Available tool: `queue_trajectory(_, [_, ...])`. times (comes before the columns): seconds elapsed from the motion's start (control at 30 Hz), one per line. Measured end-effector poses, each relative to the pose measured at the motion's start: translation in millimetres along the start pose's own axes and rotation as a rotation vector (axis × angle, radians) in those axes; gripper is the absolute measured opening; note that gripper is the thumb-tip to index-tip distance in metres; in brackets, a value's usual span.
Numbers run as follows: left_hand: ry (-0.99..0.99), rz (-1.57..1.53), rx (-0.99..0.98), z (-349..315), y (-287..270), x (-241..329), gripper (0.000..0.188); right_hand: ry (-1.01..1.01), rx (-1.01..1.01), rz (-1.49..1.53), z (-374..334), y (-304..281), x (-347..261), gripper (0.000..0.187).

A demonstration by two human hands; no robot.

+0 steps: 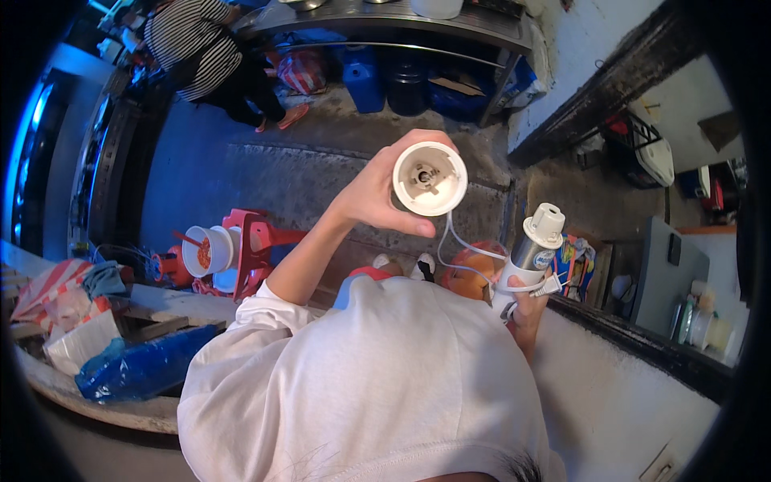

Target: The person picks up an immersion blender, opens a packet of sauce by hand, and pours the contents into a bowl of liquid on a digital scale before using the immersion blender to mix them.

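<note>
My left hand (371, 186) is raised in front of me, its fingers and thumb wrapped round a white cup-shaped part (428, 203). Its open round end faces up, and a small metal fitting shows at the centre inside. Lower down on the right, my right hand (527, 315) grips what looks like a hand blender body (526, 259), white and steel with a notched white end pointing up. A white cord (474, 246) loops beside the blender body, and its two-pin plug (552, 285) lies against the body by my fingers.
A person in a striped top (197, 48) stands at the far left by a steel counter (482, 32). Blue containers (363, 80) sit beneath it. On the left are a red plastic chair (255, 241) with white buckets (201, 259), and a blue bag (144, 369) on a ledge.
</note>
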State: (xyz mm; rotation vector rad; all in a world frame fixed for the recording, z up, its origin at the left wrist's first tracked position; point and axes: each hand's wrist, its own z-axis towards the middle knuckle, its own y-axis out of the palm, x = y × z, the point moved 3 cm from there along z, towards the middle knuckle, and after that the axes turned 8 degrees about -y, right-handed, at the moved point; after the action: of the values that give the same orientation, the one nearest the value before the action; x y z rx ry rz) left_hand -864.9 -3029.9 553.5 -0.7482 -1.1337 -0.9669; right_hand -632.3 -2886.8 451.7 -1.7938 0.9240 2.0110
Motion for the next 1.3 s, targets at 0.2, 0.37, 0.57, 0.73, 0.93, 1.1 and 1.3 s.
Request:
queue_trajectory(0.2, [0.007, 0.032, -0.001, -5, 19, 3, 0.055, 0.004, 0.018, -0.068, 28, 7, 0, 0.039])
queue_trajectory(0.37, [0.005, -0.044, 0.018, -15, 30, 1, 0.043, 0.053, 0.002, 0.043, 54, 17, -8, 0.036])
queue_trajectory(0.57, [-0.140, -0.330, -0.044, -25, 49, 12, 0.040, 0.024, 0.072, -0.061, 71, 31, -22, 0.034])
queue_trajectory(0.73, [-0.119, -0.391, -0.081, -26, 57, 25, 0.041, -0.008, 0.122, -0.129, 70, 20, -12, 0.034])
queue_trajectory(0.93, [0.015, -0.303, -0.138, -22, 63, 21, 0.044, -0.068, 0.121, -0.095, 67, 1, -3, 0.035])
queue_trajectory(1.1, [-0.015, -0.286, -0.178, -24, 66, 18, 0.045, -0.052, 0.056, -0.070, 64, 10, -25, 0.038])
queue_trajectory(1.3, [-0.164, -0.307, -0.194, -28, 67, 18, 0.065, -0.097, 0.005, -0.080, 68, 19, -35, 0.036])
